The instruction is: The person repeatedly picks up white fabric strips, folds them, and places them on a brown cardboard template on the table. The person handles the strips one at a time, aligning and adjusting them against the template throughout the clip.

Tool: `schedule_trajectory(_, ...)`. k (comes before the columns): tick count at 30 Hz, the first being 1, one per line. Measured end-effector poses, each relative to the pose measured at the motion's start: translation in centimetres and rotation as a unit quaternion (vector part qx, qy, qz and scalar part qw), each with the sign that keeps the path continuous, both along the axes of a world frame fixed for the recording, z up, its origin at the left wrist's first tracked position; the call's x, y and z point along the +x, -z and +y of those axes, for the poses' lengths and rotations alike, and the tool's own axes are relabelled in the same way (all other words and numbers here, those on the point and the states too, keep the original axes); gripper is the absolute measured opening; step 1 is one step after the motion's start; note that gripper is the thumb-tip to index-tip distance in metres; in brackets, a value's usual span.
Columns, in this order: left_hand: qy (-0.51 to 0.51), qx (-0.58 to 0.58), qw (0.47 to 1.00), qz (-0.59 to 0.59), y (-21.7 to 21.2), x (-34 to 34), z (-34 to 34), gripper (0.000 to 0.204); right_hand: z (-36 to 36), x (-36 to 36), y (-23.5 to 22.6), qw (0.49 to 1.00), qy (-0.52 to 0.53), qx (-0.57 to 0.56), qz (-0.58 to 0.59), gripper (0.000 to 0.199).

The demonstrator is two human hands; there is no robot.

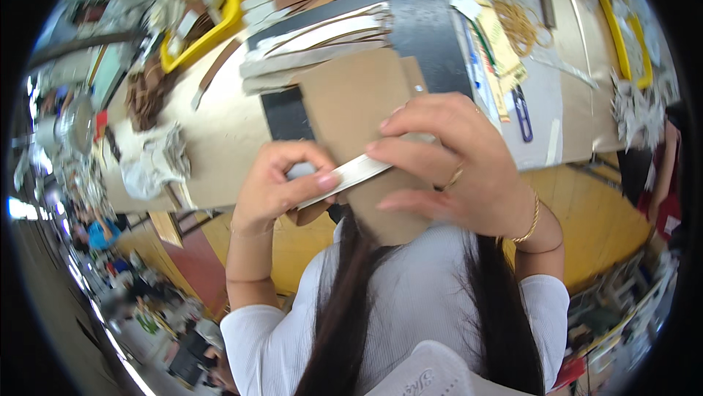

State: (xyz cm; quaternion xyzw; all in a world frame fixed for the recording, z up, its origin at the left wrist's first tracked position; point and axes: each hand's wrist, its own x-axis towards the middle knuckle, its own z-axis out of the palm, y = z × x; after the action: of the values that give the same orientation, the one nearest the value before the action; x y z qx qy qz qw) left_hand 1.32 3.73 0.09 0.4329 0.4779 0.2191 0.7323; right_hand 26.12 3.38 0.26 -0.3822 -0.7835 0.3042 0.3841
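Cluttered workshop table (pixel 220 132), strips and offcuts piled at its far side; both hands raised over its near edge.

Pale strip (pixel 350 175) runs low-left to high-right across a brown card sheet (pixel 359 103). Left hand (pixel 282 184) pinches the strip's lower end, thumb on top. Right hand (pixel 447 165) holds the upper end, fingers curled down onto strip and card. Hands close together, wrists bent inward.

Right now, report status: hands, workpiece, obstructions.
Left hand and right hand both pinch a pale strip. Strip lies across brown card sheet. Nothing between hands and bench.
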Motion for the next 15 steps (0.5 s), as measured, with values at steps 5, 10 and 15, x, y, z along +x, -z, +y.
schedule_trajectory(5, -0.01, 0.016, 1.0, 0.019, -2.3, 0.1, -0.3, 0.014, 0.1, -2.8, 0.2, 0.993, -0.016, 0.096, -0.07, 0.032)
schedule_trajectory(10, -0.122, 0.085, 0.987, -0.053, -4.7, 0.1, 0.3, 0.037, 0.2, -1.7, -0.6, 0.996, 0.08, -0.031, 0.023, 0.024)
schedule_trajectory(15, -0.122, 0.232, 0.936, -0.235, -7.3, 1.9, 1.1, 0.056, -0.1, 1.1, -0.8, 0.93, 0.135, -0.205, 0.273, 0.019)
